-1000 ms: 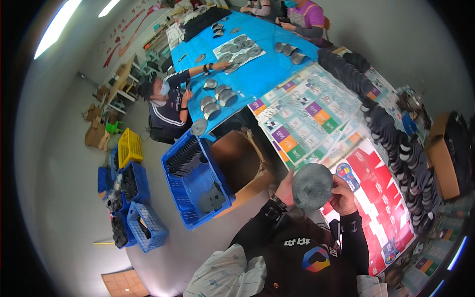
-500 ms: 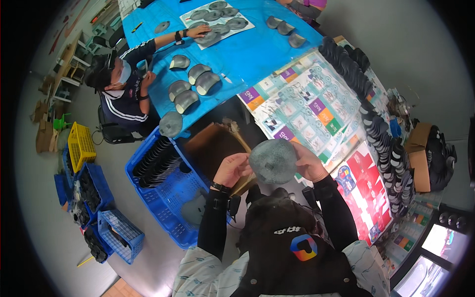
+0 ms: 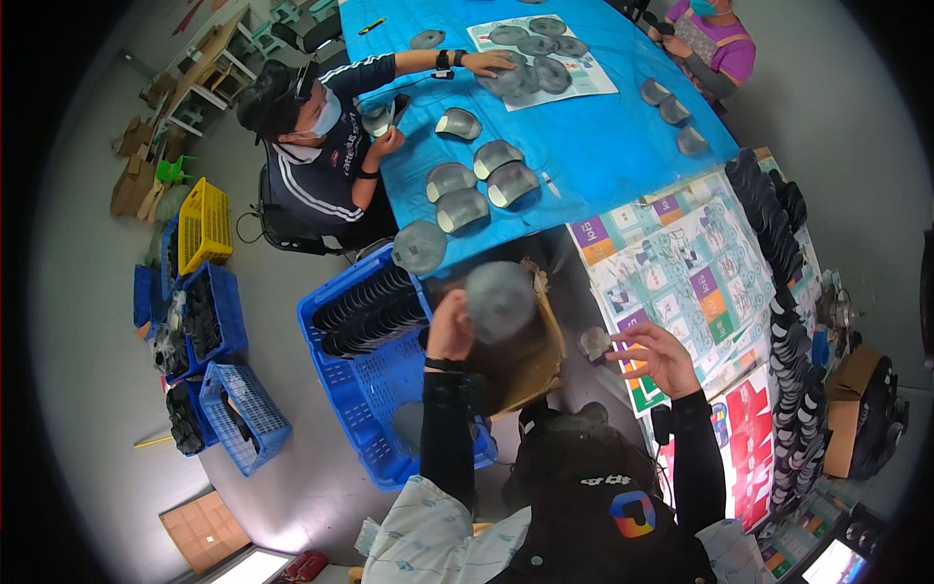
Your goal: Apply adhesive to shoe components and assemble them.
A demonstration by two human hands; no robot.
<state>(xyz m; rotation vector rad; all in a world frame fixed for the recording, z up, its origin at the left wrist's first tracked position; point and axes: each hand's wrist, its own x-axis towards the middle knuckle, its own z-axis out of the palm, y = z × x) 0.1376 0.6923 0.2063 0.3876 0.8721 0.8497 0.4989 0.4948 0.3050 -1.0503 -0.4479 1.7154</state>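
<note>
My left hand (image 3: pixel 450 329) is closed on the edge of a round grey disc (image 3: pixel 502 300), slightly blurred, over an open cardboard box (image 3: pixel 547 360). My right hand (image 3: pixel 658 356) is apart from the disc, its fingers stretched out over the edge of the printed sheets (image 3: pixel 632 292). By its fingertips is a small pale, roundish thing (image 3: pixel 593 341); whether the fingers touch it I cannot tell. A similar grey disc (image 3: pixel 420 247) lies on the near corner of the blue-covered table (image 3: pixel 574 185).
A blue crate (image 3: pixel 375 409) holding rows of dark curved pieces (image 3: pixel 362 310) stands at my left. Several grey curved shells (image 3: pixel 462 209) sit on the table. A masked co-worker (image 3: pixel 321 146) reaches across it; another person (image 3: pixel 715 44) is at the far right. Stacked dark pieces (image 3: pixel 769 224) line the right.
My right hand has let go of the disc and moved right. My left hand carries the disc left, over the box. The whole view has shifted, with the table now farther right.
</note>
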